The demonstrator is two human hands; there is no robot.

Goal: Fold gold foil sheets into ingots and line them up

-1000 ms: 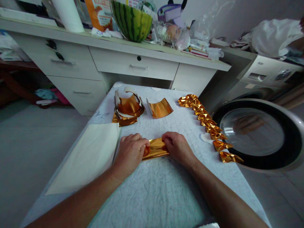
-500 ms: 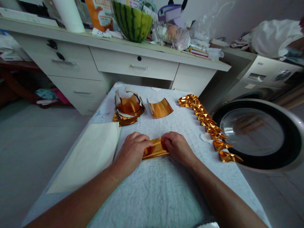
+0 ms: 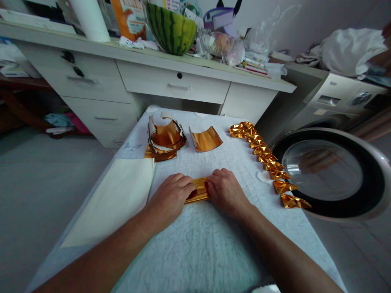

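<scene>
A folded strip of gold foil paper lies on the cloth-covered table between my hands. My left hand has its fingers closed on the strip's left end, and my right hand grips the right end. Beyond them, a curved gold sheet rests alone. To its left sits a pile of curled gold sheets with pale backs. Folded gold pieces form a row down the table's right side.
A cream sheet covers the table's left part. Behind stands a white desk bearing a cut watermelon, a paper roll and plastic bags. At right, a washing machine's round door hangs open beside the table.
My right hand has shifted slightly left along the strip, so less gold shows between my hands. The strip looks narrower and more creased.
</scene>
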